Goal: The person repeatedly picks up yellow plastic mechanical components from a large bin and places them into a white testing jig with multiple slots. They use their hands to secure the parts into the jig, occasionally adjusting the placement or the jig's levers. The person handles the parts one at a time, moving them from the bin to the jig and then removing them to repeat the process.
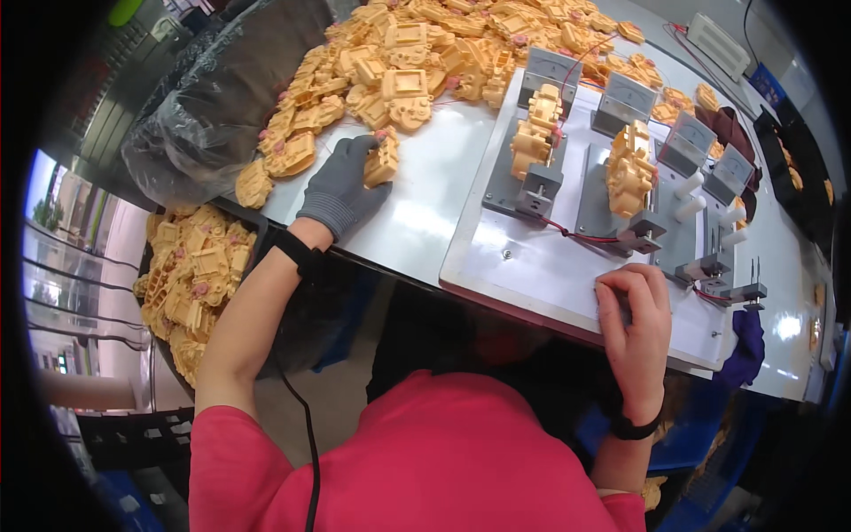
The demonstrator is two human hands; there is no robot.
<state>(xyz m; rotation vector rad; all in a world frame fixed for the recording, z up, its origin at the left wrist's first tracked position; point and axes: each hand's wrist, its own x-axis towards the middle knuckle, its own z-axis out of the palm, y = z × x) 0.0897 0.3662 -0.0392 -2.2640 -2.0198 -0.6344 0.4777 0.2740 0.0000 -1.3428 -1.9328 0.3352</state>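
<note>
The gloved left hand (pixel 341 188) grasps a yellow plastic part (pixel 382 160); the right hand (pixel 633 321) rests curled on the white board (pixel 532 266), fingertips hidden.

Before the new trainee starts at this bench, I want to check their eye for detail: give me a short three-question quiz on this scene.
1. True or false: the left hand wears a grey knit glove and grips a yellow moulded plastic part.
2. Where does the bare right hand rest?
A. on the heap of yellow plastic parts
B. on the near edge of the white test board
C. in the black bin of yellow parts
3. How many of the grey fixtures on the board visibly hold yellow parts?

Key: 1 true; 2 B; 3 two, the left fixture and the next one.
</note>
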